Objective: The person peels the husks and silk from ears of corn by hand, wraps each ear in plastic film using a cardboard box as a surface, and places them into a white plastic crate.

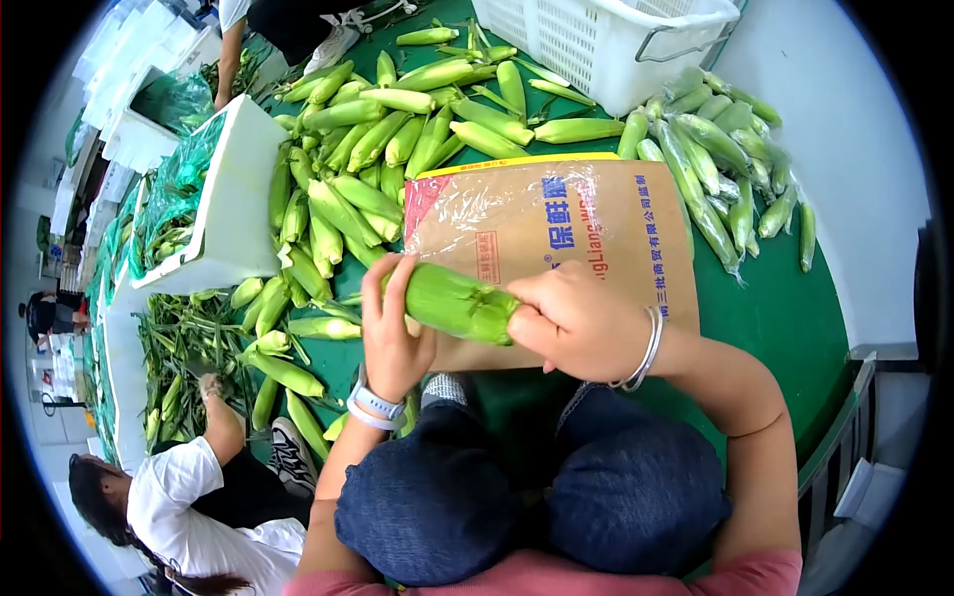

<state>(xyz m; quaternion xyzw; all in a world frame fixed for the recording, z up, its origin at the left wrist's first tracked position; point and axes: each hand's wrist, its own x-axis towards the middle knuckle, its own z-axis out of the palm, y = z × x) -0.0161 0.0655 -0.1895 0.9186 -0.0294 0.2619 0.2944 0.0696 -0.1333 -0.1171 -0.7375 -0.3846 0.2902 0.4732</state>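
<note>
An ear of corn (452,301) in its green husk is held level above a flat cardboard box (616,248) with a roll of cling film's lettering on it. My left hand (391,323) wraps round the corn's left end, fingers over the top. At the other end, my right hand (576,316) is closed on the tip of the ear. Part of the husk there is hidden by the fingers. A heap of husked-green corn ears (348,214) lies to the left and beyond the box. Ears wrapped in clear film (730,149) are piled at the right.
A white plastic crate (566,50) stands at the back. White foam boxes (234,189) with green bags line the left. A co-worker (214,487) sits at lower left beside loose husks (189,343). Another person's shoe (331,47) shows at the top. Green floor (785,308) lies at right.
</note>
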